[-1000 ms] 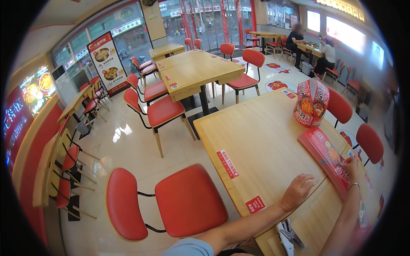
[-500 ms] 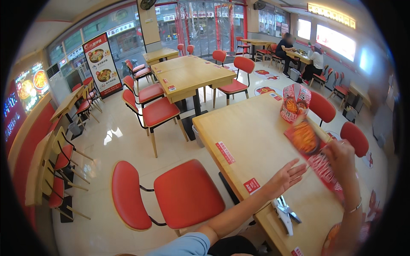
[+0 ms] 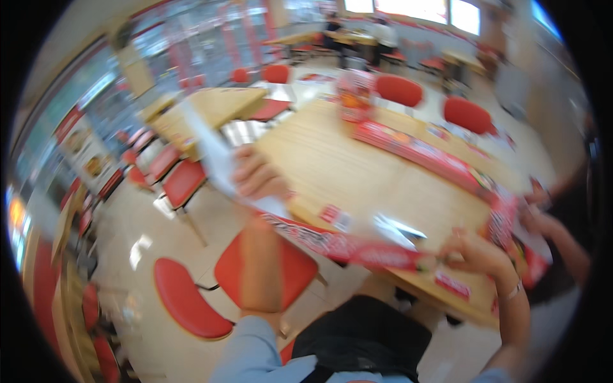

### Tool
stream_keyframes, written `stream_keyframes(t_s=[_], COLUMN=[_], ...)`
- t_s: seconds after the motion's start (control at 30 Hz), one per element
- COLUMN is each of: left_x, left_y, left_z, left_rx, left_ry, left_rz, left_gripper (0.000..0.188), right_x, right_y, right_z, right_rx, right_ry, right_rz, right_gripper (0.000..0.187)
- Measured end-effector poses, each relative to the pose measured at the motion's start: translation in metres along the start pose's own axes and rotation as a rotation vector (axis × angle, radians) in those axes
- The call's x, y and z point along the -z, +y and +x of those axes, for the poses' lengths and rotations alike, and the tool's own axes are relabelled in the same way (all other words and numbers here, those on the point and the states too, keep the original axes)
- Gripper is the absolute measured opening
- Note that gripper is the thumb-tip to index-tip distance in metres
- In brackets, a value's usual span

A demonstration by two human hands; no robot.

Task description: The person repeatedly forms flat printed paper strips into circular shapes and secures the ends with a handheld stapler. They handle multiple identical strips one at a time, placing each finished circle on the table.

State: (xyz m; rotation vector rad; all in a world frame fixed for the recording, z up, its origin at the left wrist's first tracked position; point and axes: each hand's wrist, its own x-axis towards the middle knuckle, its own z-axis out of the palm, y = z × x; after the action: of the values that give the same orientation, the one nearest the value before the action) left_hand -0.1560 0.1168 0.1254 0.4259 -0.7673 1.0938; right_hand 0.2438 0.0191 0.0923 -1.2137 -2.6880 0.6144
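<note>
A long red printed paper strip (image 3: 332, 242) with a white back stretches between my hands over the table's near edge. My left hand (image 3: 260, 177) is closed around it, its white end sticking up past the fingers. At the other end, my right hand (image 3: 476, 252) pinches the strip's tip. Between my hands and the far side, a tool with white handles and silver blades (image 3: 396, 230) lies blurred on the wooden table (image 3: 306, 159). Another person's hands (image 3: 539, 214) hold a red printed piece (image 3: 504, 220) at the right.
A red printed paper ring (image 3: 355, 96) stands at the table's far end. From it, a red printed band (image 3: 421, 153) runs along the far side. A red chair (image 3: 255, 274) is at my left, and more red chairs (image 3: 399, 89) line the opposite side.
My view has swung right. My left hand, open before, is now closed on a printed strip and raised leftward. My right hand has come nearer, and another person's hands have appeared at the right.
</note>
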Motion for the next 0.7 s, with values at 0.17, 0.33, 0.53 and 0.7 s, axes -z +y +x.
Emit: stream_keyframes(t_s=[0.17, 0.33, 0.53, 0.7], left_x=[0.022, 0.075, 0.136, 0.128], left_y=[-0.017, -0.115, -0.152, -0.156], left_z=[-0.066, -0.101, -0.144, -0.145], left_rx=[0.594, 0.899, 0.852, 0.927], left_ry=[0.322, 0.495, 0.453, 0.346], left_rz=[0.581, 0.385, 0.061, -0.001], left_gripper=[0.020, 0.019, 0.021, 0.026], right_x=[-0.004, -0.053, -0.104, -0.110], right_y=[-0.059, -0.097, -0.109, -0.087], right_z=[-0.032, -0.035, -0.045, -0.035], right_rx=[-0.054, 0.137, 0.262, -0.270], right_ry=[0.367, 0.537, 0.716, 1.097], right_rz=[-0.636, -0.611, -0.307, 0.744], right_gripper=[0.005, 0.006, 0.006, 0.048])
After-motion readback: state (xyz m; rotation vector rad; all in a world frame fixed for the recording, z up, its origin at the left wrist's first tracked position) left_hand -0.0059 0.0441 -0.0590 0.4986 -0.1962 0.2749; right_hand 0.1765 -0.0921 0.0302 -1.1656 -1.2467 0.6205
